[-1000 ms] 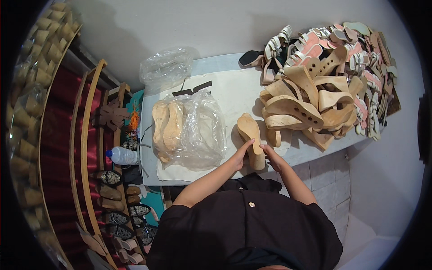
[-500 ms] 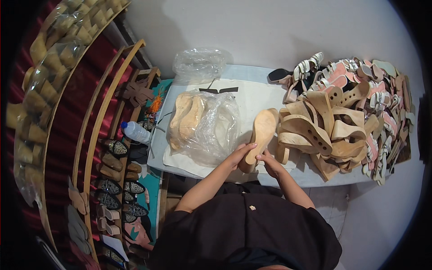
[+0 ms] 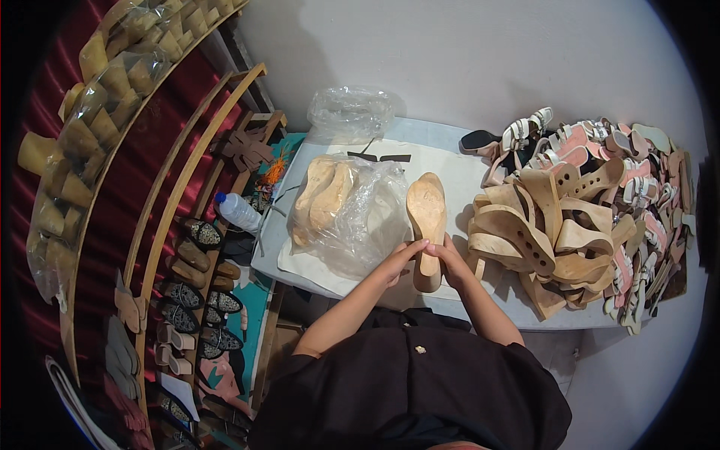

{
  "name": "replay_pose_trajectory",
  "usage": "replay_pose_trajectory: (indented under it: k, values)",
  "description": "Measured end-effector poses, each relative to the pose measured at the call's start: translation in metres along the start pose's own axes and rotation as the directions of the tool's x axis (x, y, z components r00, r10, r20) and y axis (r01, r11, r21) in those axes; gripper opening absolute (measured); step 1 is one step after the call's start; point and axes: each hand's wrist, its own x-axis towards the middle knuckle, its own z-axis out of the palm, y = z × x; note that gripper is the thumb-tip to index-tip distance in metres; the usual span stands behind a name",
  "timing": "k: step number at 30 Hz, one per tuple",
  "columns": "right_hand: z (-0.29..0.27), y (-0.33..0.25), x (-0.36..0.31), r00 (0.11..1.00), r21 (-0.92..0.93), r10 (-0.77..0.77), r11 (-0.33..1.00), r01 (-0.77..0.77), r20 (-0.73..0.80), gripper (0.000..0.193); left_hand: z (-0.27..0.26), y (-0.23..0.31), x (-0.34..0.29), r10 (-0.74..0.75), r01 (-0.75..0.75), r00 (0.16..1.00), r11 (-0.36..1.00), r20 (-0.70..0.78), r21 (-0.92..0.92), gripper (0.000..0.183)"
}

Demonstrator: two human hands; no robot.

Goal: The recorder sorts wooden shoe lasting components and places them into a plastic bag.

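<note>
Both my hands hold a pale wooden shoe sole (image 3: 426, 204) over the near edge of the table, its wide toe end pointing away from me. My left hand (image 3: 403, 262) grips the narrow part from the left, and my right hand (image 3: 450, 262) grips it from the right. The thumbs meet on top, while the other fingers are mostly hidden beneath. Left of it, a clear plastic bag (image 3: 367, 217) lies with wooden soles (image 3: 330, 191) inside. On the right is a heap of wooden wedge soles (image 3: 517, 232), several with round holes.
Strappy sandals (image 3: 570, 142) pile up behind and beside the heap. Crumpled clear plastic (image 3: 351, 112) lies at the table's back edge, near black strips (image 3: 379, 157). A water bottle (image 3: 238, 212) and wooden racks of shoes (image 3: 184, 296) stand on the left. Bagged wooden blocks (image 3: 79, 142) fill the upper shelf.
The wooden sole has turned from leaning right to pointing almost straight away from me. My hands have drawn closer together around it. The whole view has shifted slightly.
</note>
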Motion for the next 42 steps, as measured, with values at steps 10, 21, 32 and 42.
replay_pose_trajectory:
  k: [10,21,32,42]
  values:
    - [0.015,-0.011,0.011,0.999,0.040,0.027,0.999,-0.029,0.033,0.086,-0.006,0.017,-0.012,0.006,-0.005,1.000,0.998,-0.011,0.068,0.090]
    - [0.023,-0.005,0.025,0.997,0.163,0.009,0.986,-0.022,0.081,0.078,-0.027,0.024,-0.020,0.001,0.000,1.000,0.998,0.009,-0.057,0.080]
    - [0.006,0.003,0.038,0.967,0.239,0.198,0.943,-0.232,0.158,0.066,-0.044,0.052,-0.067,0.863,-0.218,0.485,0.275,-0.140,0.936,0.077]
    - [0.010,0.003,0.046,0.943,0.116,0.247,0.954,-0.278,0.223,0.069,-0.066,0.039,-0.054,0.690,0.266,0.648,0.192,-0.323,0.945,0.090]
